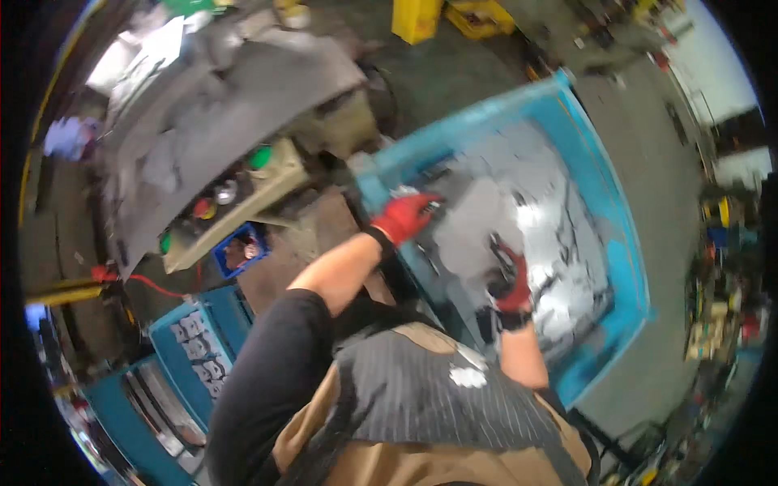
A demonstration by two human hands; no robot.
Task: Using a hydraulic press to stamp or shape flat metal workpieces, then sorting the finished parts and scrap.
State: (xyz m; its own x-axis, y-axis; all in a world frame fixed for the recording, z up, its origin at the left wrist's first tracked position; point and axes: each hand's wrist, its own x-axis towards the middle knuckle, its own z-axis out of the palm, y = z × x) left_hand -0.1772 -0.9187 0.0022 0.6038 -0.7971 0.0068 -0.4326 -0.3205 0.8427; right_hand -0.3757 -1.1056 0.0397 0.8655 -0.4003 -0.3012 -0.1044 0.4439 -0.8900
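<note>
Looks mid-job: grey pieces (478, 219) lie in blue bin (616, 223); done count unclear.
Right hand (510, 283) over bin's near half, left hand (403, 217) by its left edge; can't tell either grip, blurred; pieces spread toward far edge.

- The single fisheye view looks steeply down from the wearer's head, over the striped garment (438, 389).
- It faces the teal bin (620, 247), seen askew, with its far and right corners inside the round frame.
- The garment sits nearest, the bin beyond; the wide sweep also reaches the counter (271, 89) at upper left.
</note>
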